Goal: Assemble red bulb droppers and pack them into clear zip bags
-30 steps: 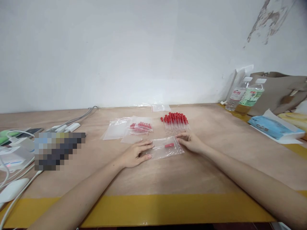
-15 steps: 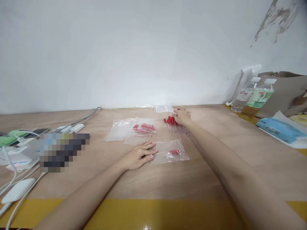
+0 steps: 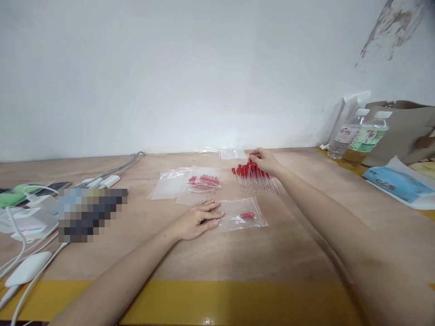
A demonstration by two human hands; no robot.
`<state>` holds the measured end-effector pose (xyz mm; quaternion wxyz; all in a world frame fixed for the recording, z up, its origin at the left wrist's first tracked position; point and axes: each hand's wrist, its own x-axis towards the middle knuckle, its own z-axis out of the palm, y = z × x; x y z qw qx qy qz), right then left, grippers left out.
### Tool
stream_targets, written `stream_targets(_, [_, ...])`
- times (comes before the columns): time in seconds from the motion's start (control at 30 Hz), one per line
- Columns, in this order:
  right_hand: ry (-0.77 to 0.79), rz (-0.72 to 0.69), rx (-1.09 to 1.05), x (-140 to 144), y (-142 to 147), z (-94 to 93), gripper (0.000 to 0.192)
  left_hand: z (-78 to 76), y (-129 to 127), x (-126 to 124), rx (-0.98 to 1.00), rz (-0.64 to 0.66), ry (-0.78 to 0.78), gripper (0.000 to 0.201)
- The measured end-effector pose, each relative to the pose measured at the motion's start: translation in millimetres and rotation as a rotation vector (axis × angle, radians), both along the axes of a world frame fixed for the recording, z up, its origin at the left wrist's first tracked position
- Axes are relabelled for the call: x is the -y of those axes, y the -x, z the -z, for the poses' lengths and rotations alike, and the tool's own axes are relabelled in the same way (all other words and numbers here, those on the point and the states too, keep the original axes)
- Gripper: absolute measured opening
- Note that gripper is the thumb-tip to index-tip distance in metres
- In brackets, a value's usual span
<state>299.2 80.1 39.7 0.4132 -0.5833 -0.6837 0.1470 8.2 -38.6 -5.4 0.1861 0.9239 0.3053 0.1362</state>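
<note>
My left hand [image 3: 200, 221] lies with fingers spread on the left end of a clear zip bag [image 3: 234, 224], pressing it to the table. Inside that bag are red-bulbed droppers [image 3: 247, 215]; I cannot tell how many. My right hand [image 3: 265, 160] pinches the red bulb of a dropper [image 3: 250, 159] just above a pile of droppers [image 3: 253, 174] with clear thin stems. To the left of the pile, filled bags of droppers [image 3: 205, 181] lie stacked, partly over flat zip bags [image 3: 168, 185].
Another zip bag [image 3: 233, 155] lies by the wall. On the left are white cables and chargers [image 3: 29, 268], a green item [image 3: 15, 195] and a blurred-out object [image 3: 91, 215]. Two bottles [image 3: 369, 136], a grey-brown bag [image 3: 404, 131] and a blue packet [image 3: 396, 183] stand or lie at right.
My right hand has risen slightly from the pile and now lifts one dropper by its bulb. More of the pile shows. My left hand stays on the bag.
</note>
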Motion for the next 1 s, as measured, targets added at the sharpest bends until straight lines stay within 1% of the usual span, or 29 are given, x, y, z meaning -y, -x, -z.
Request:
stream_targets(0.07, [-0.068, -0.087, -0.272, 19, -12, -0.2, 0.013, -0.4, 0, 1, -0.003, -0.013, 0.001, 0.038])
stream_targets(0.13, [-0.131, -0.066, -0.485, 41, -26, 6.3, 0.017, -0.1, 0, 0, 0.001, -0.023, 0.001, 0.039])
stream_targets(0.17, [-0.12, -0.041, -0.56, 52, -33, 12.1, 0.02, 0.1, 0, 0, 0.003, -0.022, 0.0, 0.039])
stream_targets(0.23, [-0.049, 0.026, -0.675, 72, -43, 27.4, 0.023, 0.5, 0, 0, 0.007, -0.021, -0.001, 0.039])
stream_targets(0.3, [0.02, 0.071, -0.765, 87, -46, 43.6, 0.023, 0.5, 0, -1, 0.006, -0.028, 0.003, 0.039])
stream_targets(0.37, [0.082, 0.094, -0.857, 96, -43, 56.2, 0.022, 0.1, -1, 0, 0.006, -0.043, 0.011, 0.039])
stream_targets(0.47, [0.123, 0.098, -0.975, 104, -31, 64.2, 0.021, -0.4, -1, 1, 0.007, -0.051, 0.016, 0.039])
stream_targets(0.57, [0.171, 0.06, -1.038, 111, -21, 63.8, 0.021, 0.0, -1, 1, 0.006, -0.048, 0.011, 0.039])
stream_targets(0.67, [0.216, -0.028, -1.01, 120, -15, 62.8, 0.023, 0.8, 0, 1, -0.007, -0.051, 0.003, 0.039])
stream_targets(0.73, [0.211, -0.064, -0.983, 125, -14, 63.0, 0.024, 1.0, 0, 0, -0.012, -0.048, -0.006, 0.039])
stream_targets(0.8, [0.195, -0.061, -0.998, 125, -15, 63.6, 0.024, 0.8, 0, 0, -0.019, -0.045, -0.016, 0.039])
stream_targets(0.9, [0.18, -0.022, -1.054, 122, -19, 64.9, 0.021, 0.1, 0, 0, -0.03, -0.048, -0.027, 0.041])
stream_targets(0.97, [0.195, -0.015, -1.057, 120, -21, 65.8, 0.02, -0.3, 0, 1, -0.022, -0.05, -0.032, 0.044])
stream_targets(1.0, [0.225, -0.034, -1.04, 120, -21, 66.2, 0.019, -0.5, 0, 1, -0.012, -0.052, -0.035, 0.046])
